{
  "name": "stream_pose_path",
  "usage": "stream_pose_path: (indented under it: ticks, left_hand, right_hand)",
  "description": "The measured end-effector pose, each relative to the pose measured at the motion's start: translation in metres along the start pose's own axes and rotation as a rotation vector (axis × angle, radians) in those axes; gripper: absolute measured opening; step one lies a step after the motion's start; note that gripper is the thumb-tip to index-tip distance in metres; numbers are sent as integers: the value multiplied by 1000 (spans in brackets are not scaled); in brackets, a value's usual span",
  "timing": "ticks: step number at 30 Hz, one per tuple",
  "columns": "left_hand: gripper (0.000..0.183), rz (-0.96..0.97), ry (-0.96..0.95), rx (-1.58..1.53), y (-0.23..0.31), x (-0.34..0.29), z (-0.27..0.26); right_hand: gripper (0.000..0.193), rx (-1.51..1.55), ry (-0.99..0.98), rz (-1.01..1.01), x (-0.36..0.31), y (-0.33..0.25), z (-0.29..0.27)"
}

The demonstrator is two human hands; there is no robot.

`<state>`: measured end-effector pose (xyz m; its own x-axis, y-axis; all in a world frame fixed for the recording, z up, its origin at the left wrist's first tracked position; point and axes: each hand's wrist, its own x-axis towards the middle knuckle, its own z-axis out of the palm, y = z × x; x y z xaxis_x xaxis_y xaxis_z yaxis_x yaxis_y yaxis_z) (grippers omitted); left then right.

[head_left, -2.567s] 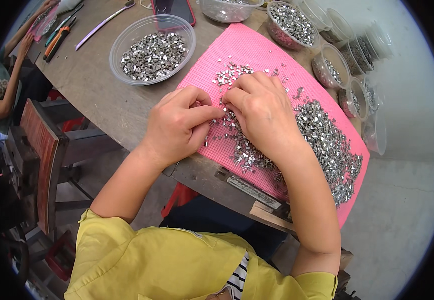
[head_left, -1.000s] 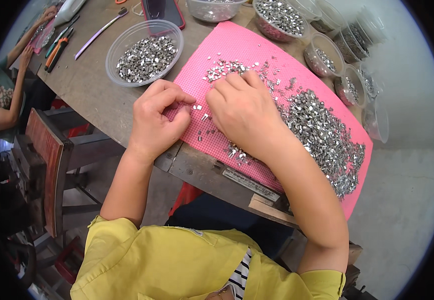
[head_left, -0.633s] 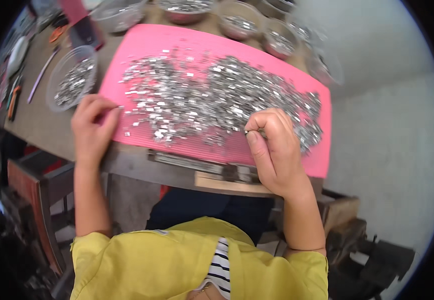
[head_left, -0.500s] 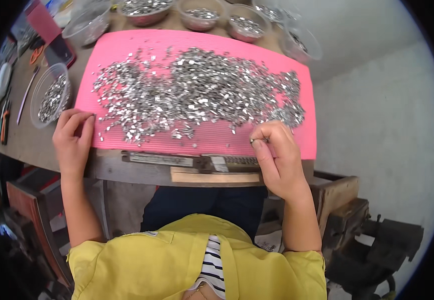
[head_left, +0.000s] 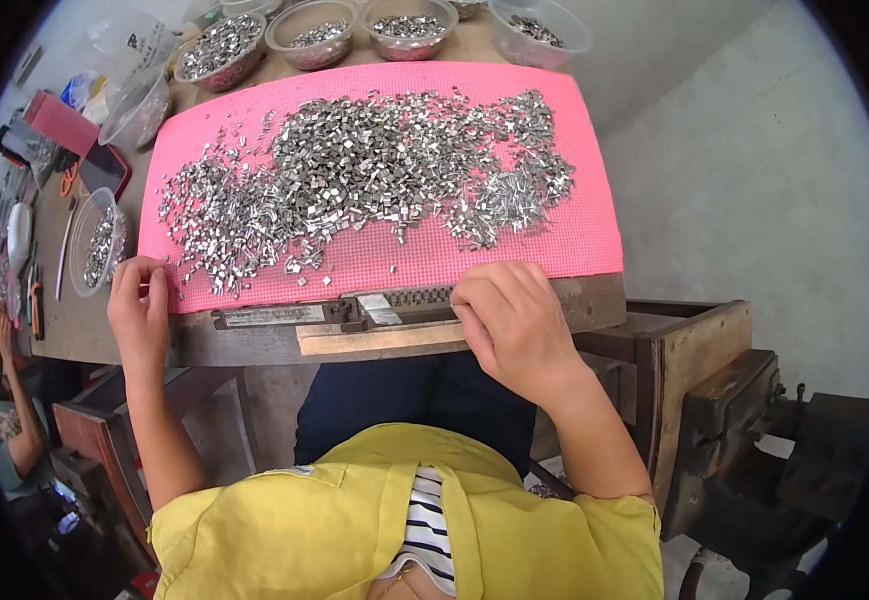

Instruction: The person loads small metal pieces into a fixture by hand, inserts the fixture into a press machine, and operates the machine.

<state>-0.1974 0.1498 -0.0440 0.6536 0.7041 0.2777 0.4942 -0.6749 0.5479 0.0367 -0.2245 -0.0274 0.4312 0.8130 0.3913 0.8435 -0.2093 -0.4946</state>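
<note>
Metal pieces, small and silvery, lie spread in a broad heap on a pink mat, which covers much of the desk. Taking the mat's middle as the clock's centre, with twelve pointing away from the person, the heap runs from nine o'clock across to three, with a few strays near six.

At eight o'clock the left hand is over the mat's near corner, its grip pinched, thumb against forefinger; whether a piece sits between them, I cannot tell. Between four and five, the right hand has its fingers curled down by the ridged end of a dark metal bar; its grip faces away, so I cannot tell if it is closed on anything. That bar lies along six o'clock, just beyond a pale wooden strip.

Clear plastic bowls, several holding similar pieces, stand from ten to one o'clock; another bowl sits near nine, beside a purple-handled brush.
</note>
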Motion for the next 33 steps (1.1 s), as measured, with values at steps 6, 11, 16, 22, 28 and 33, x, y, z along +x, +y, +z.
stream_pose_path:
  ticks: [6,11,16,22,28,33]
  left_hand:
    - [6,273,-71,-118,54,-29,13]
    - [8,313,-86,-77,52,-30,20]
    - [7,328,-80,-118,62,-30,18]
    - [15,422,-126,-204,84,-31,47]
    - [16,413,-68,-106,89,-25,49]
    - [17,357,-47,-114,88,-25,50]
  right_hand:
    - [19,-121,-29,-55,5,1,4]
    - [12,-255,-38,-130,12,-4,9]
    - [9,-397,-147,-174,19,-10,2]
    - [10,-461,-240,-193,22,-17,-7]
    - [14,-443,-197,-163,18,-14,-4]
    - [18,-265,-22,-98,6,-7,-3]
